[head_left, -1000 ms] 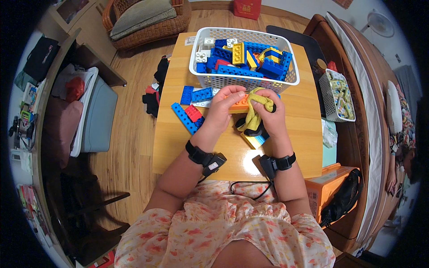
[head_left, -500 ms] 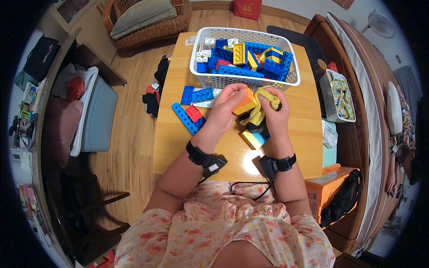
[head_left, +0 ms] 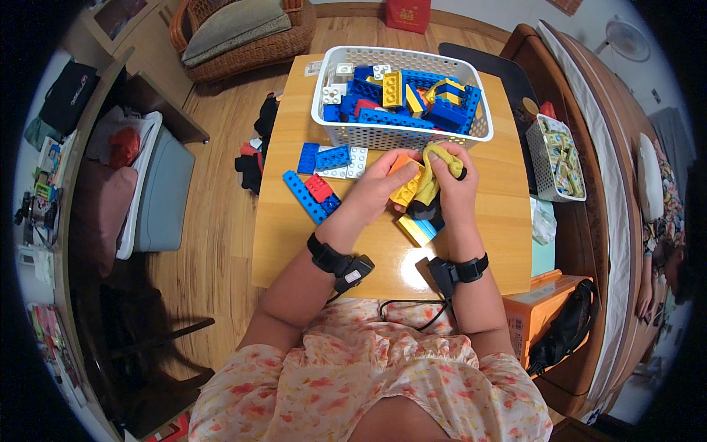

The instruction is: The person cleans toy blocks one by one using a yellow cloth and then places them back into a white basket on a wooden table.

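Note:
My left hand (head_left: 374,193) grips an orange and yellow toy building brick (head_left: 406,193), its hollow yellow underside tilted into view. Bunched in my right hand (head_left: 459,193) is a yellow and dark grey cloth (head_left: 434,163), held right against the brick's side. Beneath my hands, a yellow and light-blue block (head_left: 420,230) lies on the wooden table (head_left: 353,254), partly covered by the cloth. Left of my left hand are a long blue beam (head_left: 300,194), a red brick (head_left: 318,188), and blue bricks (head_left: 333,157) resting on a white studded plate (head_left: 358,163).
A white perforated basket (head_left: 401,138) full of blue, yellow and white bricks stands at the table's far side. To the right are another white basket (head_left: 556,162) with small packets and an orange box (head_left: 541,313). A wicker chair (head_left: 247,51) stands beyond the table.
My left hand has turned the brick so that its hollow underside shows. The cloth in my right hand has shifted slightly along with it.

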A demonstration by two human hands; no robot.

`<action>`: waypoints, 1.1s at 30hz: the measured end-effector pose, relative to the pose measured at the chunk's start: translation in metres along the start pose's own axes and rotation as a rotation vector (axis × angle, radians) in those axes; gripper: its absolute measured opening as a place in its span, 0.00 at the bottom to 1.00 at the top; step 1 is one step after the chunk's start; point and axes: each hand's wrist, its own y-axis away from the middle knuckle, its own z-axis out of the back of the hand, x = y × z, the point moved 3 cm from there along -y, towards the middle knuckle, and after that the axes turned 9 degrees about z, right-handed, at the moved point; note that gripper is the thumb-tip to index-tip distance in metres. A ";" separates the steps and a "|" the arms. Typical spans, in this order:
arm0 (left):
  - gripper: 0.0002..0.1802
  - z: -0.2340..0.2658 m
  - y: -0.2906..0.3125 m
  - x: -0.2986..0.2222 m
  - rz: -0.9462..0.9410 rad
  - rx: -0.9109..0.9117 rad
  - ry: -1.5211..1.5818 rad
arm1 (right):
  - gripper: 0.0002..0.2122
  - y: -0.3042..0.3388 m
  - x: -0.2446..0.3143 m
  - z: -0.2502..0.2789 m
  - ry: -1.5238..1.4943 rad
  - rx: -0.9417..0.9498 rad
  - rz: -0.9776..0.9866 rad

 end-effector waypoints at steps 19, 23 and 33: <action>0.27 0.032 -0.014 0.014 0.002 -0.175 0.483 | 0.11 0.010 0.016 -0.023 0.352 0.368 0.274; 0.24 0.023 -0.006 0.001 -0.060 -0.364 0.500 | 0.13 0.014 0.021 -0.028 0.357 0.447 0.312; 0.19 0.018 -0.007 0.004 -0.078 -0.192 0.277 | 0.09 0.007 0.006 -0.008 0.320 0.086 0.202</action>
